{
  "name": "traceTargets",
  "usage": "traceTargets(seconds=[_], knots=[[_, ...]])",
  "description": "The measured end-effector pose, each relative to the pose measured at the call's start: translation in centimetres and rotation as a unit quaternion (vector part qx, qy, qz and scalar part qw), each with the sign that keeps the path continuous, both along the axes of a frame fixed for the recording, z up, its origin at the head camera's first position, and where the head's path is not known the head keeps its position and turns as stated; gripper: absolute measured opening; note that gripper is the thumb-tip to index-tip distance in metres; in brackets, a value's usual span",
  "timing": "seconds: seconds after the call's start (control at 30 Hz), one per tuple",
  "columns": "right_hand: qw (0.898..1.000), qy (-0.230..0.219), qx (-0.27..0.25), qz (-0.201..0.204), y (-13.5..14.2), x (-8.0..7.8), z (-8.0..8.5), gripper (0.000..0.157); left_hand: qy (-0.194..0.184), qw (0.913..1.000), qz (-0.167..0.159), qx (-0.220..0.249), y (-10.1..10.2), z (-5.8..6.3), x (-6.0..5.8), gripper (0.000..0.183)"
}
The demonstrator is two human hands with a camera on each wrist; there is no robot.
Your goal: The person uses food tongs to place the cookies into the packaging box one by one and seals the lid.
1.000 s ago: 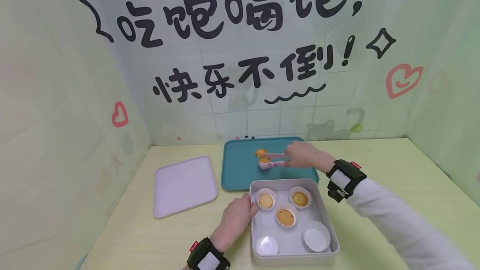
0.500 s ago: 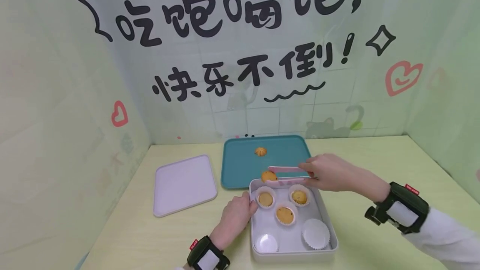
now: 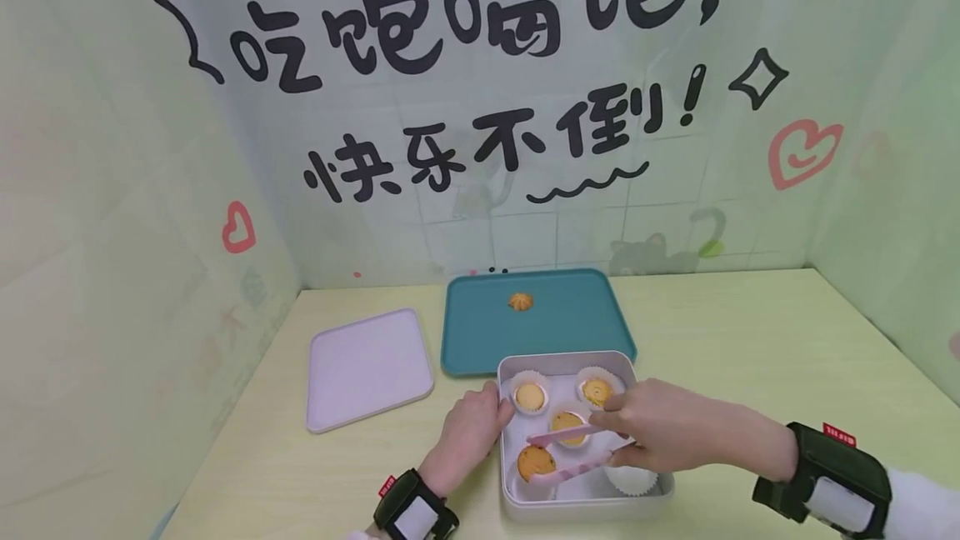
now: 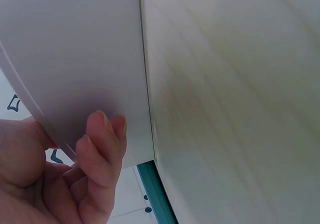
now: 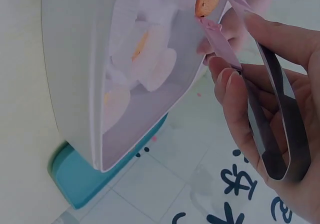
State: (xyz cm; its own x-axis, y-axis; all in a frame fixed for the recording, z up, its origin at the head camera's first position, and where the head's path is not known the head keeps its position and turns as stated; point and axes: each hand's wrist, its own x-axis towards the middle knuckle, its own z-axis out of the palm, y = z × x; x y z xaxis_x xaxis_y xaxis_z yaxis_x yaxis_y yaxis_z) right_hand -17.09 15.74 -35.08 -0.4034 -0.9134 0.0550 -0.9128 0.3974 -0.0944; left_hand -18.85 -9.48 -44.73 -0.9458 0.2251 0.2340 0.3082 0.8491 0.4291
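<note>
My right hand (image 3: 663,427) holds a pair of tongs (image 5: 270,109) with pink tips and metal arms. Between the tips sits a round cookie (image 3: 536,463), over the near left part of a white box (image 3: 585,510). Against the box's left side is my left hand (image 3: 471,430); in the left wrist view its thumb goes over the rim and its fingers lie along the outer wall. Inside the box, paper cups hold cookies: one at the back left (image 3: 529,396), another at the back right (image 3: 597,392), and a middle cookie (image 3: 567,426) partly behind the tongs. A paper cup (image 3: 633,482) at the near right is partly hidden.
Behind the box lies a teal tray (image 3: 480,340) bearing one ridged cookie (image 3: 521,302). A lilac tray (image 3: 369,369) lies to the left on the pale wooden table (image 3: 255,457). Printed wall sheets stand at the back and both sides.
My right hand has brought the tongs and round cookie from the teal tray toward me, over the box's near left part. The ridged cookie stays on the tray. My left hand keeps its place.
</note>
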Motion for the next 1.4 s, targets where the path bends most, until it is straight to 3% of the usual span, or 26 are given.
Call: traceTargets(seconds=[0.1,0.57,0.87,1.03,1.23,1.4], knots=[[1.0,0.005,0.013,0.014,-0.5,0.1,-0.5,0.03,-0.001,1.0,-0.004,0.004,0.0,0.0,0.0,0.018],[0.998,0.013,0.059,-0.005,-1.7,0.2,-1.2,0.036,0.006,1.0,0.0,0.005,0.0,0.0,-0.1,0.019],[0.999,-0.012,0.011,-0.036,-0.8,-0.7,1.5,0.032,0.006,1.0,-0.003,-0.002,-0.1,0.1,0.0,0.021],[0.996,0.01,-0.028,-0.085,-0.5,-3.4,3.3,0.028,0.031,0.9995,-0.003,-0.006,-0.3,0.2,0.0,0.021],[0.982,0.09,0.001,-0.168,-1.0,-8.6,3.3,0.023,0.032,0.9995,-0.006,-0.002,-0.3,0.3,0.0,0.02],[0.974,0.038,0.027,-0.223,-1.9,-12.2,2.3,0.034,0.029,0.9996,-0.004,-0.001,-0.2,0.2,0.1,0.02]])
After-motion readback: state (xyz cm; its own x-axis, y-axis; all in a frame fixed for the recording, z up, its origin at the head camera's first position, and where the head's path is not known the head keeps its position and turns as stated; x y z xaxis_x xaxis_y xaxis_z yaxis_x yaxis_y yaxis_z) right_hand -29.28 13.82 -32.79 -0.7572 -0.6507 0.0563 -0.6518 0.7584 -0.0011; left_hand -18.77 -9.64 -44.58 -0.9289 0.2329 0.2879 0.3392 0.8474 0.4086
